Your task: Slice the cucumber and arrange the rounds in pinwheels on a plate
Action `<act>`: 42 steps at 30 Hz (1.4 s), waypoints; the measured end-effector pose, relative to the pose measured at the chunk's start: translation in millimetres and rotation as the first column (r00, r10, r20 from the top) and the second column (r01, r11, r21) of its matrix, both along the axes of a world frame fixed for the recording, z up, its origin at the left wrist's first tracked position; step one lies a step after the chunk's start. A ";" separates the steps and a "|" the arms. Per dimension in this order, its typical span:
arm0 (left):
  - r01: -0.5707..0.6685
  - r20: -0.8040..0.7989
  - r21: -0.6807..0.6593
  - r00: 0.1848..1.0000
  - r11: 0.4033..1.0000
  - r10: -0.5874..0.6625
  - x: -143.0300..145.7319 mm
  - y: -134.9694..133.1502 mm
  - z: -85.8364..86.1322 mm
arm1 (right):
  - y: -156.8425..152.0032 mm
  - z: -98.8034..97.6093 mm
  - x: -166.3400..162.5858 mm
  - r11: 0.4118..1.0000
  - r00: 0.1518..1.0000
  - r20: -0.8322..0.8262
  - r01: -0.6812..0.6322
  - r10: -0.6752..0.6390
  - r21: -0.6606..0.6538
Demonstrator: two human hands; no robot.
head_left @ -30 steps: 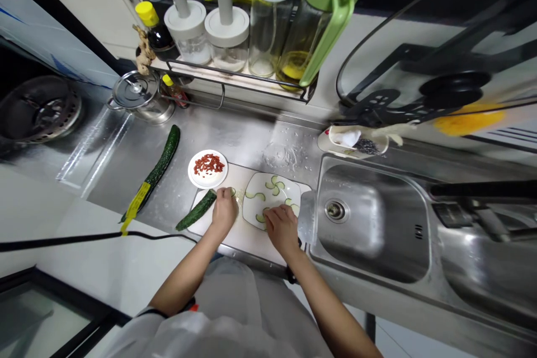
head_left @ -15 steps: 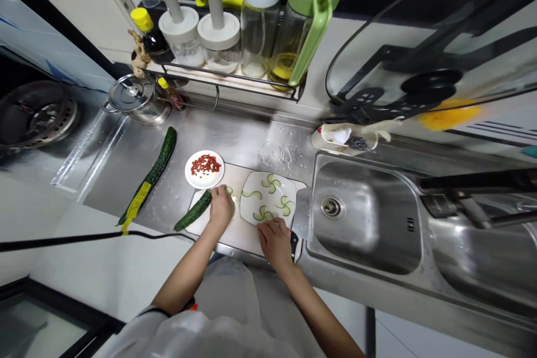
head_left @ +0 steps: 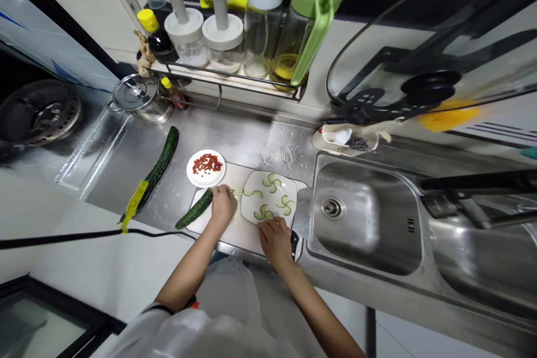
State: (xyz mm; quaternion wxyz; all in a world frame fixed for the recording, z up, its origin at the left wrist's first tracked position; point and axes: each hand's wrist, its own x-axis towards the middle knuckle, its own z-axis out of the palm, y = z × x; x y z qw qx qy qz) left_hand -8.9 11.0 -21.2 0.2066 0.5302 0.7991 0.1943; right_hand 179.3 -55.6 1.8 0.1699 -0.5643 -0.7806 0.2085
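Far left on the bench (head_left: 239,128) stood a lidded steel pot (head_left: 146,100), contents hidden. Next lay a whole cucumber (head_left: 163,162), yellow label (head_left: 135,199) at its near end; long axis diagonal, far end leaning right. Shorter cucumber piece (head_left: 194,217) also lay diagonal, crossing the left edge of the cutting board (head_left: 247,235), right end pointing away and just beside the left hand (head_left: 223,207). Small round plate (head_left: 205,181) behind it held reddish dried bits, heaped toward the back. Left hand was over the board, fingers bent and bunched close; couldn't tell if they gripped anything. Square plate (head_left: 268,199), on the board, carried pale green cucumber slices (head_left: 286,205): three pinwheel clusters plus a curved bit at left. Right hand (head_left: 274,238) had fingertips at that plate's near rim, fingers close together; couldn't tell if pinching or only touching. Just right of the plate was a knife (head_left: 302,210), blade away, black handle near. Caddy (head_left: 325,144) behind the sink (head_left: 381,251) held something white and a dark scrubber.
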 end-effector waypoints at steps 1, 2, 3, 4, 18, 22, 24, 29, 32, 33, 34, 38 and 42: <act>0.009 0.005 0.003 1.000 1.000 -0.009 -0.4 -1.1 1.2 | -0.2 -0.7 0.6 1.000 1.000 -0.013 0.001 -0.001 -0.007; 0.021 0.017 0.008 1.000 1.000 -0.022 -1.0 -2.5 2.8 | -0.2 -1.7 1.2 1.000 1.000 -0.030 0.001 -0.001 -0.017; 0.038 0.036 0.017 0.999 0.999 -0.039 -1.5 -4.2 4.7 | 0.2 -2.8 1.8 1.000 0.999 -0.052 0.002 -0.003 -0.026; 0.059 0.060 0.028 0.996 0.998 -0.060 -1.9 -6.1 7.1 | 1.1 -4.2 2.2 0.999 0.997 -0.079 0.003 -0.006 -0.034; 0.265 0.438 -0.022 0.869 0.964 -0.229 24.9 -26.9 44.3 | 46.0 1.6 -15.1 0.958 0.881 -0.414 0.129 -0.229 -0.256; 0.271 0.474 -0.043 0.853 0.961 -0.219 24.1 -27.5 43.1 | 48.1 1.3 -10.6 0.926 0.864 -0.424 0.115 -0.272 -0.360; 0.271 0.497 -0.056 0.842 0.961 -0.209 23.6 -27.9 42.2 | 48.6 0.8 -8.7 0.905 0.850 -0.441 0.092 -0.289 -0.415; 0.217 0.714 -0.116 0.697 0.969 -0.071 23.1 -28.3 38.0 | 51.1 3.5 -3.9 0.833 0.778 -0.515 0.019 -0.360 -0.553; 0.179 0.849 -0.238 0.516 0.955 0.115 21.6 -27.6 36.1 | 54.0 7.4 0.3 0.818 0.767 -0.528 -0.007 -0.364 -0.575; 0.173 0.863 -0.296 0.470 0.939 0.185 21.1 -27.1 35.9 | 55.1 9.0 1.7 0.818 0.771 -0.528 -0.016 -0.356 -0.575; 0.166 0.864 -0.359 0.431 0.918 0.260 20.8 -26.2 35.9 | 56.1 10.8 3.0 0.817 0.775 -0.528 -0.026 -0.348 -0.576; 0.145 0.801 -0.580 0.282 0.802 0.528 21.1 -20.1 36.6 | 58.8 17.9 6.2 0.810 0.796 -0.519 -0.063 -0.312 -0.584; 0.195 0.760 -0.650 0.200 0.734 0.619 22.7 -12.7 35.3 | 58.9 22.0 6.9 0.796 0.813 -0.530 -0.148 -0.240 -0.587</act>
